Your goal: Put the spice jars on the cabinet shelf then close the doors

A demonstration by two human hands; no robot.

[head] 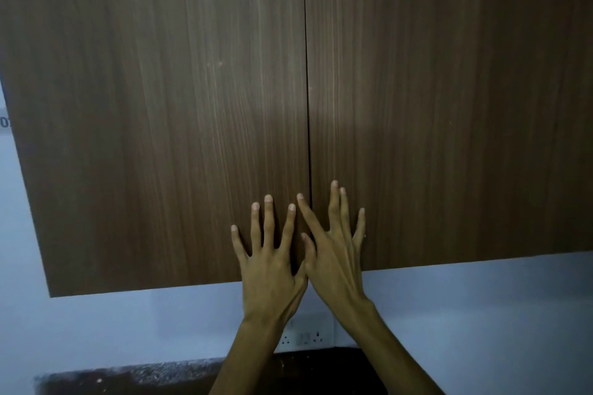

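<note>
Two dark wood-grain cabinet doors fill the head view, the left door [154,106] and the right door [449,99], meeting at a thin vertical seam in the middle. Both doors lie flush and shut. My left hand [272,263] is flat against the lower right corner of the left door, fingers spread. My right hand [333,244] is flat on the lower left corner of the right door, its index finger crossing the seam. Neither hand holds anything. No spice jars are in view; the shelf is hidden behind the doors.
Below the cabinet is a pale wall with a white socket plate [305,335] partly behind my wrists. A dark speckled counter edge [128,378] runs along the bottom.
</note>
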